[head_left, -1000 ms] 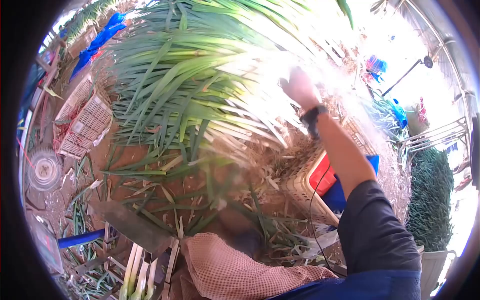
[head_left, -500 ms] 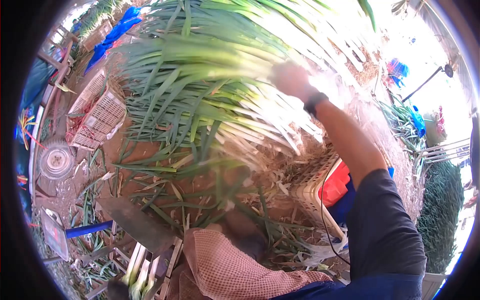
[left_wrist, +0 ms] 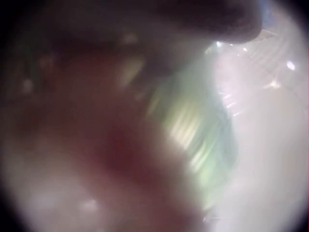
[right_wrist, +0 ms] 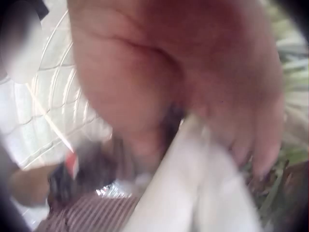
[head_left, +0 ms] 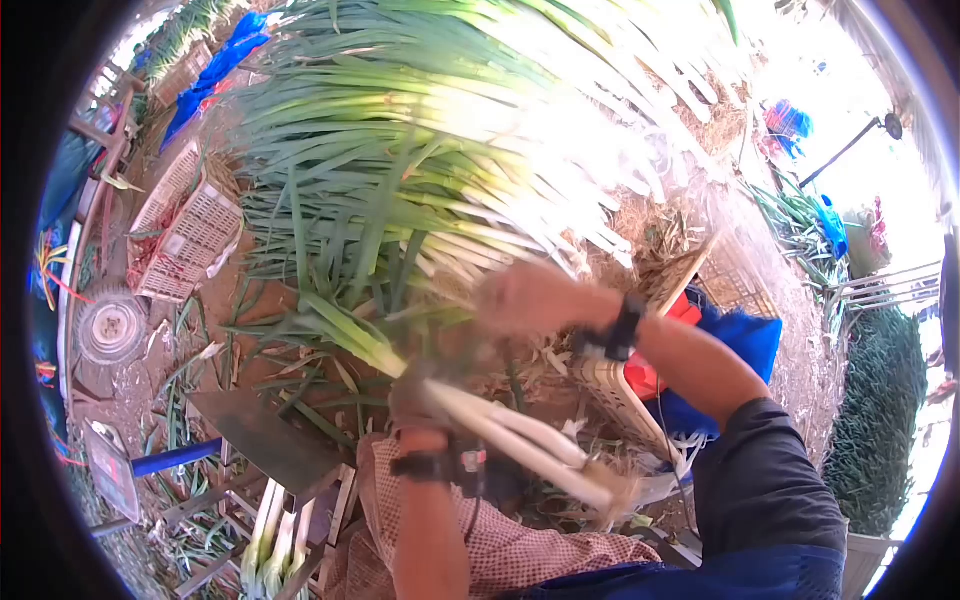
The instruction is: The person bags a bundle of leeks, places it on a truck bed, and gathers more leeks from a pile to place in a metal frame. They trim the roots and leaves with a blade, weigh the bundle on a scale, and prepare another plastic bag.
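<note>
My left hand (head_left: 415, 398), blurred, grips large green onions (head_left: 520, 440) just below their leaves. Their white stalks slant down to the right and end in roots (head_left: 615, 488). Green leaves stick out on the hand's other side. Close above the stalks is my right hand (head_left: 540, 298). In the right wrist view its thumb (right_wrist: 145, 150) and fingers (right_wrist: 263, 154) are spread apart, with the white stalks (right_wrist: 193, 183) running between and below them. The left wrist view is mostly blur, with some green leaves (left_wrist: 198, 140). A large pile of green onions (head_left: 400, 150) lies ahead.
A plastic crate (head_left: 615, 400) with red and blue bags stands at the right. Another crate (head_left: 190, 235) is at the left. A metal plate (head_left: 270, 440) and a rack holding several trimmed stalks (head_left: 275, 545) stand at the lower left. Loose leaves litter the ground.
My right hand has come from the pile back toward my lap. My left hand has come into view at the centre and holds green onions from the pile.
</note>
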A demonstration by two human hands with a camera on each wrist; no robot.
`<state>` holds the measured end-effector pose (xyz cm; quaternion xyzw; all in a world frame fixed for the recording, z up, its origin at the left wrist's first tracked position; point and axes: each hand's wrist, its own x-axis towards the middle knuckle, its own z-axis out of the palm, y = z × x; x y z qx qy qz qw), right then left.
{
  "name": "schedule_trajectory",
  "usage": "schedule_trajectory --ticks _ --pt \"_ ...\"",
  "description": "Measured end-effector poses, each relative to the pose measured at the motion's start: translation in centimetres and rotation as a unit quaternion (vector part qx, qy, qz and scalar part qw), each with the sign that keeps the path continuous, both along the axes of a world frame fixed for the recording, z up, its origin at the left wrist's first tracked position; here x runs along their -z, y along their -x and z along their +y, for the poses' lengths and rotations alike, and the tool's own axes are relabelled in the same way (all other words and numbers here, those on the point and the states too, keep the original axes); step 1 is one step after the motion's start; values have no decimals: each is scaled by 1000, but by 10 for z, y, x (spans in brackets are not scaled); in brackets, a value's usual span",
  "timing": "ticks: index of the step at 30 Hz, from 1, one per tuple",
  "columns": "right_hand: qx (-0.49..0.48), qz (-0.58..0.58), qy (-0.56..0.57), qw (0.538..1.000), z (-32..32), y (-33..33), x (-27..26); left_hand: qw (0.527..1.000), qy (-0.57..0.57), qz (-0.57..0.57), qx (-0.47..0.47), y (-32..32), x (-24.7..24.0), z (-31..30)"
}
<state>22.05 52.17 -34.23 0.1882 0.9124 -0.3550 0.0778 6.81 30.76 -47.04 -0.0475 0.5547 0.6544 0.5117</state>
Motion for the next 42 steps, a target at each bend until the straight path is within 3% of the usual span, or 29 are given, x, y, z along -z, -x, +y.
schedule_trajectory --ticks 1,2,3,6,8,9,11,14,15,17,19,20,24,27,28,31,33,35,37,40,42 --pt "182 48 -27 982 29 -5 -9 996 2 -83 -20 5 -19 2" --pt "342 45 -32 938 60 -11 -20 995 32 -80 -42 8 -29 2" --pt "358 27 -248 900 122 -26 11 995 28 -77 -48 11 -33 2" --pt "416 -102 -367 826 166 -59 24 997 19 -55 -58 17 -33 0" --pt "418 -123 -321 841 163 -75 43 998 13 -31 -47 18 -27 -2" --pt "436 -106 -247 859 134 -63 26 998 16 -26 -56 19 -27 2" --pt "313 -149 -230 909 71 -39 -3 997 27 -15 -75 18 -32 7" --pt "279 -104 -270 916 66 -27 -35 997 53 18 -57 16 -44 11" --pt "290 1 -302 908 93 -33 -26 997 44 0 -63 15 -48 13" --pt "347 85 -324 876 136 -27 -27 996 24 -37 -78 13 -54 16" --pt "366 -10 -337 868 174 -24 -16 998 14 -33 -59 13 -52 15" --pt "327 -38 -318 889 188 -25 -7 998 9 -31 -52 14 -52 13" --pt "389 -28 -384 837 171 -9 8 997 -2 -44 -66 15 -56 9" --pt "285 -132 -446 838 181 -10 -3 996 -17 -45 -78 17 -60 4" --pt "236 -98 -476 842 167 -13 -13 996 -28 -50 -75 18 -59 2" --pt "191 -193 -366 890 113 -7 -37 997 -28 -60 -31 26 -51 -5" --pt "132 -54 -339 930 59 -27 -6 999 -30 -30 0 27 -41 -8" --pt "111 -92 -270 952 -21 -22 -16 998 -38 32 28 20 -32 -9" --pt "84 -12 -178 980 -72 -36 16 997 -54 -46 11 7 -71 -4" --pt "121 -161 43 978 -133 -23 0 988 -80 -133 -4 -5 -43 -12" --pt "133 -113 65 982 -158 -32 27 993 2 -113 -23 -5 -22 -21"
